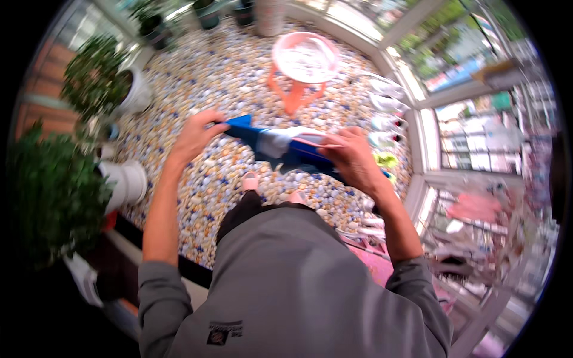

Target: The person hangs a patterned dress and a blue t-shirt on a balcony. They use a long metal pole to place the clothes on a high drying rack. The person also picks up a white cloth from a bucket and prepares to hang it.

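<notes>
A blue and white cloth garment (274, 142) stretches between my two hands, above the pebble-patterned floor. My left hand (197, 134) pinches its blue corner between thumb and fingers. At the other end, my right hand (351, 156) grips a bunched part where white, pink-edged and dark blue fabric meet. The lower edge of the cloth hangs loose and is blurred. What kind of garment it is, I cannot tell. Beyond it, a pink basin (276, 58) with white laundry (309, 58) inside rests on an orange stool (295, 96).
Several pairs of shoes (385, 105) line the windowed wall (418, 134) on the right. Potted plants (96, 76) stand on the left, one in a white pot (127, 185). More pots (208, 15) are at the back. Pink slippers (250, 181) are on my feet.
</notes>
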Demonstrator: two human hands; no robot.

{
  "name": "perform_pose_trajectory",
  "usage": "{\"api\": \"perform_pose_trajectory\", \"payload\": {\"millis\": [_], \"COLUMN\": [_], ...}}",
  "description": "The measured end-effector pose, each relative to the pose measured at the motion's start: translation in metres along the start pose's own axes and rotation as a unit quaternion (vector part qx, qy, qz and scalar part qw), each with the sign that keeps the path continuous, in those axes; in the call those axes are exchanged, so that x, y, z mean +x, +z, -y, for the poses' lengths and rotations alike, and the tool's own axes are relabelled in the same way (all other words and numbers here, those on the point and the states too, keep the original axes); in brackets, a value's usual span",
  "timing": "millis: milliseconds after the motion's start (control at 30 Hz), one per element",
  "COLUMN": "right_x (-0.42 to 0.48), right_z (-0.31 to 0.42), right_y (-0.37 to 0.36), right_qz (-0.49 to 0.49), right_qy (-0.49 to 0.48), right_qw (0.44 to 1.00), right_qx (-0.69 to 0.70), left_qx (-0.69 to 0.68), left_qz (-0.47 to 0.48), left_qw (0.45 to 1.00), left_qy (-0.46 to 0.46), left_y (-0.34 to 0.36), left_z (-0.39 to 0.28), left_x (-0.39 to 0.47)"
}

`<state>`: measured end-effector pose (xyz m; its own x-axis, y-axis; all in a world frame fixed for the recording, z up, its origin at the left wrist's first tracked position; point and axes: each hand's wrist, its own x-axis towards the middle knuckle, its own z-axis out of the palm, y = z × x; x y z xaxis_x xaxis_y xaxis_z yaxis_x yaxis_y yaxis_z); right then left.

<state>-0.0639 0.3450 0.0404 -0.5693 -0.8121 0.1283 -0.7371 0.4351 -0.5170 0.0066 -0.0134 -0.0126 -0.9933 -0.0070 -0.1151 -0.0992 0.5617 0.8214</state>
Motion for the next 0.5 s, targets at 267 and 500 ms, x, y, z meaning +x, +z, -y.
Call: {"api": "perform_pose_trajectory", "payload": {"millis": [267, 500], "right_x": [-0.001, 0.005], "right_z": [-0.005, -0.005], "right_y": [0.029, 0.037], "right_qz": [-0.107, -0.173], "right_qy": [0.015, 0.023], "right_qw": [0.994, 0.984], "right_qx": [-0.007, 0.043], "left_qx": [0.03, 0.168], "left_qz": [-0.12, -0.149], "left_qw": [0.989, 0.963], "left_qy": [0.075, 0.15], "left_y": [0.018, 0.009], "left_z": [0.014, -0.004], "left_x": [-0.021, -0.036]}}
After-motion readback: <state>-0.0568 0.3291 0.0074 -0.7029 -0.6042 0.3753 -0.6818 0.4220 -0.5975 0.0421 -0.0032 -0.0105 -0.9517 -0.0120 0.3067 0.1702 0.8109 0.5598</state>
